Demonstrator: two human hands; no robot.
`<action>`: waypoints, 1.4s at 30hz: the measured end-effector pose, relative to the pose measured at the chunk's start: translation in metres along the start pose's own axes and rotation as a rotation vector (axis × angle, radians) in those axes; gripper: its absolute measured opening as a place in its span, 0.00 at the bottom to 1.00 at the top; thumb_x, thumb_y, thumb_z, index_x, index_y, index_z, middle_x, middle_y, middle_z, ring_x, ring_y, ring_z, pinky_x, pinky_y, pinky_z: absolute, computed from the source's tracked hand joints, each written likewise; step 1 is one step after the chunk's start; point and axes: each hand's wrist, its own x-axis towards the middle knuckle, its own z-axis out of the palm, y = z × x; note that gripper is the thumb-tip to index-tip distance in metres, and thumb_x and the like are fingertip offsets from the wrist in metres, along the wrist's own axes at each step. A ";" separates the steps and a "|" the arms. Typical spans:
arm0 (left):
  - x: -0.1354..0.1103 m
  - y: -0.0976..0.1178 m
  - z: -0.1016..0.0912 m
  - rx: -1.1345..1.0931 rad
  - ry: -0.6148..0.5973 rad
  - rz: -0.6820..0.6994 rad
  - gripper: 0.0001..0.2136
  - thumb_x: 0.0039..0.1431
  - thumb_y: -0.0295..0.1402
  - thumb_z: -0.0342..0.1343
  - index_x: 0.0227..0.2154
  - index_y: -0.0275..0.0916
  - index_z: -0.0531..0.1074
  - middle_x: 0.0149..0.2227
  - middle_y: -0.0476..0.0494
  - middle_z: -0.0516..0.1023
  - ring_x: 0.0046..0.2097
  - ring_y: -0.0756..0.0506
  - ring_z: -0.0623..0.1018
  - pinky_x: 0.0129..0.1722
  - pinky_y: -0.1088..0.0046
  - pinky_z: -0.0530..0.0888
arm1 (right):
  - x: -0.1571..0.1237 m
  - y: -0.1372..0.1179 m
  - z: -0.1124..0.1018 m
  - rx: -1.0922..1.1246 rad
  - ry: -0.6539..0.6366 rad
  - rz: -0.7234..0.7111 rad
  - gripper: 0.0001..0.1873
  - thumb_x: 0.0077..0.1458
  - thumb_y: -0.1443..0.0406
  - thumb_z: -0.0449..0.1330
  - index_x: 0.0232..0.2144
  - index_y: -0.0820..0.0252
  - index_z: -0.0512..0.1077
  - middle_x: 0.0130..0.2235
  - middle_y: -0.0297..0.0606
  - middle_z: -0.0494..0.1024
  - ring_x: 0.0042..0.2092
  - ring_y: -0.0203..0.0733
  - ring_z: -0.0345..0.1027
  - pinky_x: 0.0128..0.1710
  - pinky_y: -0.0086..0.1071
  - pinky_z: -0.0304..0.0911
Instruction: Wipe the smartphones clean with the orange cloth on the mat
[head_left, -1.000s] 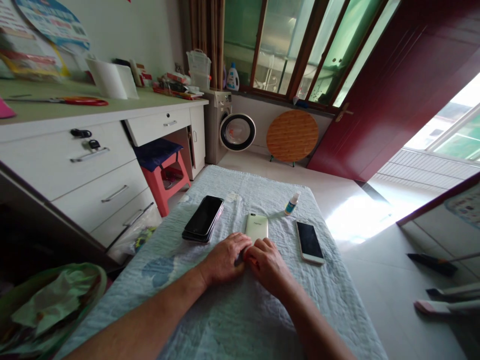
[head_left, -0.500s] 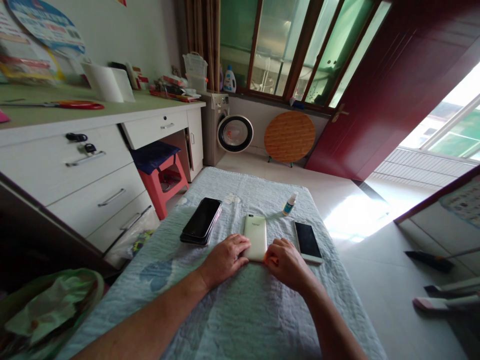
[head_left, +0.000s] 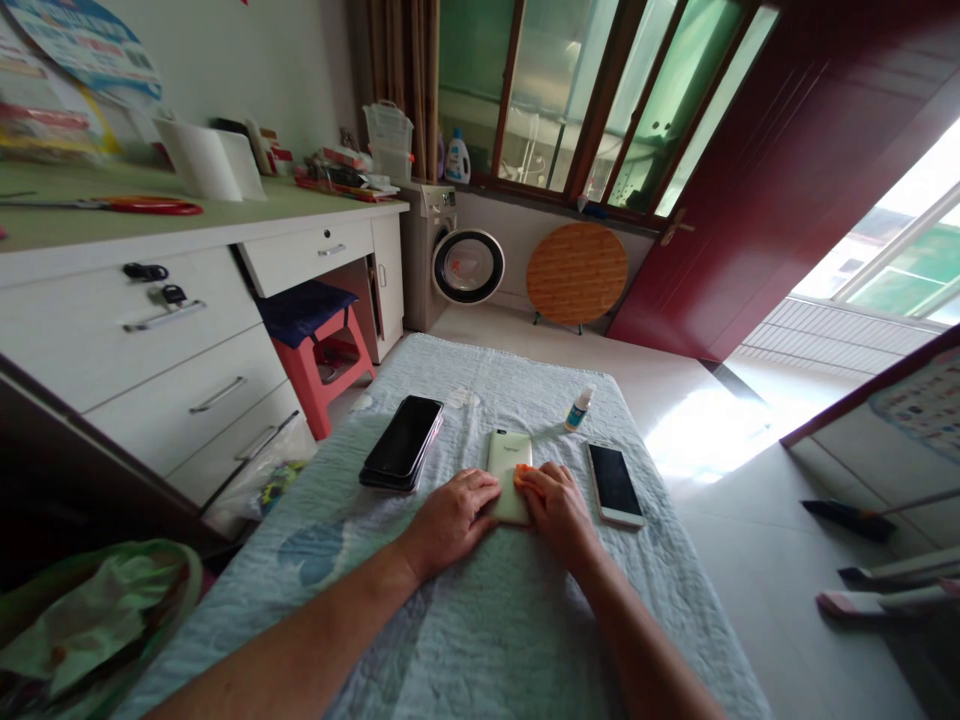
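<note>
A pale gold smartphone (head_left: 507, 450) lies back side up on the cloth-covered table (head_left: 480, 620). My left hand (head_left: 455, 505) rests against its left edge, fingers pressed on the side of the phone. Pinched under the fingers of my right hand (head_left: 559, 505) is a small orange cloth (head_left: 523, 474), pressed on the phone's back near its right edge. To the right lies a white smartphone (head_left: 615, 483) with its dark screen up. A stack of dark phones (head_left: 403, 440) sits to the left. Behind stands a small spray bottle (head_left: 580, 408), upright.
A white desk (head_left: 187, 300) runs along the left, with a red stool (head_left: 319, 365) beneath it. Farther back are a washing machine (head_left: 429, 255) with its door open and a round wooden board (head_left: 576, 275). A green bin (head_left: 191, 580) stands at lower left.
My right hand has moved up and slightly left from the phone's lower right edge onto its back, bringing the orange cloth with it. My left hand keeps its place.
</note>
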 end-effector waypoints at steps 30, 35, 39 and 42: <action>0.000 -0.004 0.005 0.029 0.013 -0.006 0.16 0.56 0.26 0.62 0.48 0.37 0.73 0.50 0.41 0.75 0.53 0.41 0.73 0.57 0.62 0.69 | -0.019 -0.042 -0.021 -0.338 -0.212 0.189 0.12 0.62 0.67 0.52 0.30 0.60 0.74 0.35 0.41 0.75 0.39 0.43 0.65 0.39 0.33 0.52; 0.002 -0.001 0.001 -0.014 0.006 0.011 0.14 0.59 0.33 0.60 0.48 0.37 0.73 0.49 0.40 0.76 0.52 0.40 0.73 0.56 0.62 0.69 | 0.000 -0.043 -0.009 -0.305 -0.196 0.121 0.09 0.62 0.67 0.53 0.33 0.59 0.73 0.38 0.40 0.74 0.41 0.43 0.64 0.40 0.33 0.53; 0.002 0.001 -0.002 -0.026 0.012 0.022 0.14 0.61 0.35 0.58 0.49 0.39 0.73 0.49 0.41 0.75 0.52 0.41 0.73 0.56 0.63 0.69 | 0.023 -0.040 0.001 -0.297 -0.173 0.125 0.10 0.63 0.67 0.52 0.34 0.59 0.74 0.39 0.41 0.74 0.42 0.43 0.63 0.41 0.33 0.53; 0.001 0.001 -0.002 -0.020 0.009 0.005 0.13 0.61 0.34 0.57 0.48 0.39 0.74 0.49 0.41 0.75 0.52 0.41 0.73 0.56 0.63 0.69 | 0.037 -0.034 0.007 -0.291 -0.129 0.178 0.10 0.63 0.66 0.52 0.36 0.59 0.74 0.40 0.41 0.74 0.43 0.43 0.63 0.42 0.33 0.53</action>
